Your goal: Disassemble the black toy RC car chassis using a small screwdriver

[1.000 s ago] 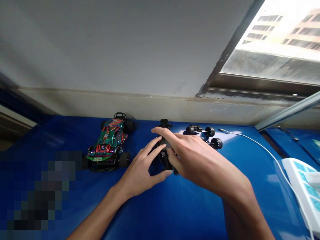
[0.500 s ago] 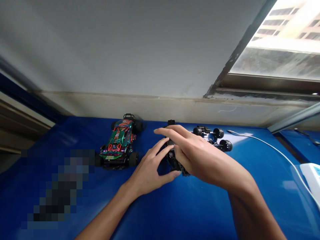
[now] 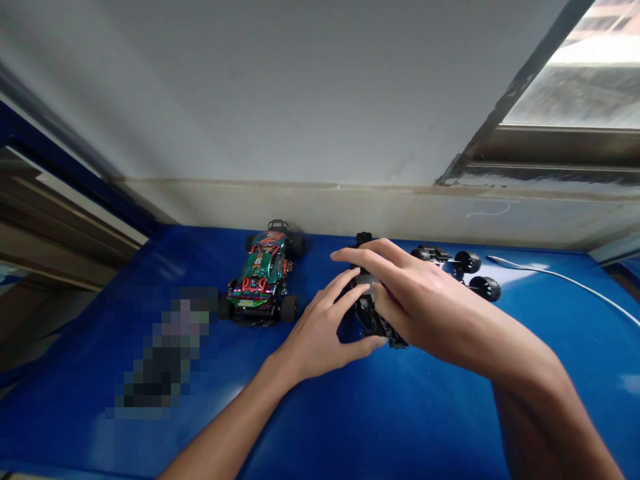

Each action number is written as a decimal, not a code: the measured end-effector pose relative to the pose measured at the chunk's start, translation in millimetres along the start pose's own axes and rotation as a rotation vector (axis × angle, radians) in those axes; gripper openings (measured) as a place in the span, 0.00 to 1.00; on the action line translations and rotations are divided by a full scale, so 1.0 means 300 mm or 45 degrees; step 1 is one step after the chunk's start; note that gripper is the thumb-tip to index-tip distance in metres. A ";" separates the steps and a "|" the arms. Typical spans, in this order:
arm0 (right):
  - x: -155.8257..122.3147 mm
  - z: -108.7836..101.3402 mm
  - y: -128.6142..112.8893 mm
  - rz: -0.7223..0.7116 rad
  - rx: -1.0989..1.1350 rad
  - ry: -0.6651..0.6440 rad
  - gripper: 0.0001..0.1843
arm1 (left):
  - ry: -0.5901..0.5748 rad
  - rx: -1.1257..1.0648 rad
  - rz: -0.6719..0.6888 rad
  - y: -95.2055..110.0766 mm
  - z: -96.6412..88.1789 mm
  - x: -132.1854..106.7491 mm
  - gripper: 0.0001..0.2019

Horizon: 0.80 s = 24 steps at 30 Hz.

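A black plastic toy car chassis (image 3: 370,310) lies on the blue table under both my hands, so much of it is hidden. My left hand (image 3: 327,327) grips it from the left, its fingertips on top and its thumb spread out along the near side. My right hand (image 3: 417,283) arches over the chassis from the right, with its thumb pressed down close to the left fingertips and its long fingers reaching past them. Left of my hands stands a green and red toy car (image 3: 260,277) with black wheels.
Behind my right hand are black wheels on axles (image 3: 467,262). A white cable (image 3: 565,270) runs to the right across the blue table (image 3: 320,427). A blurred-out patch (image 3: 165,353) covers something at the left. A wall (image 3: 280,100) rises behind, with a window at right.
The whole view has swung a little to the left, so everything sits further right in the picture. Both hands keep nearly the same hold on the chassis.
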State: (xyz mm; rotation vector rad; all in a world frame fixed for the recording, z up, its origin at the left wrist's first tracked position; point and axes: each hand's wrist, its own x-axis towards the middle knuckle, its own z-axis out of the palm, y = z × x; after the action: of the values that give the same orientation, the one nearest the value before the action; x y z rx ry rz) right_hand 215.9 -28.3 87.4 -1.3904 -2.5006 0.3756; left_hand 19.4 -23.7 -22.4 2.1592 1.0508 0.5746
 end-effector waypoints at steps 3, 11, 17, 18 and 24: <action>-0.003 -0.009 -0.011 0.002 -0.026 0.001 0.42 | 0.002 0.001 -0.006 -0.004 0.002 -0.003 0.39; 0.016 0.017 0.028 0.026 -0.044 0.032 0.35 | -0.004 0.008 -0.007 -0.004 0.001 -0.003 0.39; 0.004 -0.010 0.001 0.019 0.108 -0.041 0.42 | -0.015 0.023 -0.010 -0.004 -0.001 -0.003 0.40; 0.000 -0.013 -0.003 0.013 0.109 -0.051 0.42 | -0.012 0.024 -0.010 -0.006 0.000 -0.004 0.40; 0.004 -0.006 0.011 0.045 0.062 -0.008 0.27 | -0.004 0.031 -0.010 -0.013 0.004 -0.005 0.41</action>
State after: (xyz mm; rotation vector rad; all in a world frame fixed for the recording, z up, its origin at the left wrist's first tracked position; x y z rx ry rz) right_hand 218.6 -25.5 88.0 -1.4184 -2.4577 0.4449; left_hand 17.5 -23.6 -26.2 2.1755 1.0699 0.5575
